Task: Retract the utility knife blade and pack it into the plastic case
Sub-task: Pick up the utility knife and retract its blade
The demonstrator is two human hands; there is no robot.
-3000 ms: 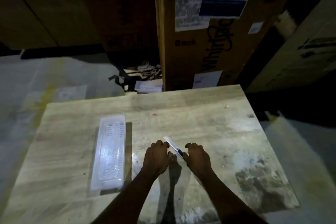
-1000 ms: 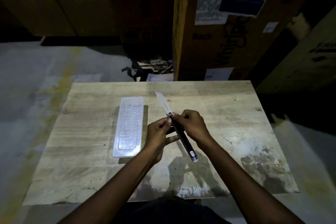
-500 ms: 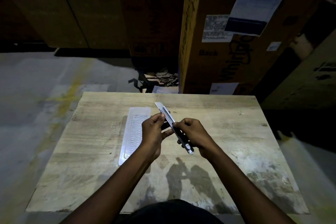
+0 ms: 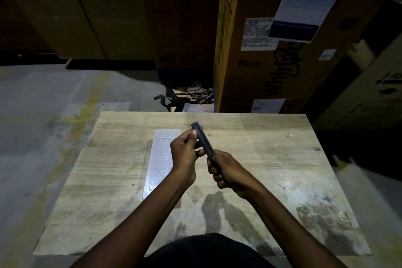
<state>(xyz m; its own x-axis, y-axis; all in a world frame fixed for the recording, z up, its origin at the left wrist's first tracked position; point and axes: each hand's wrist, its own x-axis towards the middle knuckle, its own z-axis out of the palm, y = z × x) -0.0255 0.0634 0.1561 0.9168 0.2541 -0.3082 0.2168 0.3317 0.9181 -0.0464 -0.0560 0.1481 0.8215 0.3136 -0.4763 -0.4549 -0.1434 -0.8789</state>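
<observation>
The utility knife is held above the wooden table, tilted with its front end pointing away and to the left. My right hand is wrapped around its rear handle. My left hand pinches the knife near its front end with thumb and fingers. Only a short grey tip shows past my left thumb; I cannot tell how much of it is blade. The clear plastic case lies flat on the table to the left, partly hidden by my left hand and forearm.
Large cardboard boxes stand right behind the table's far edge. Scraps and straps lie on the floor between the boxes. Concrete floor lies to the left of the table.
Since three seconds ago the knife was lifted off the table into both hands. The long bright blade seen one second ago no longer sticks out. My right hand slid back to the handle's end.
</observation>
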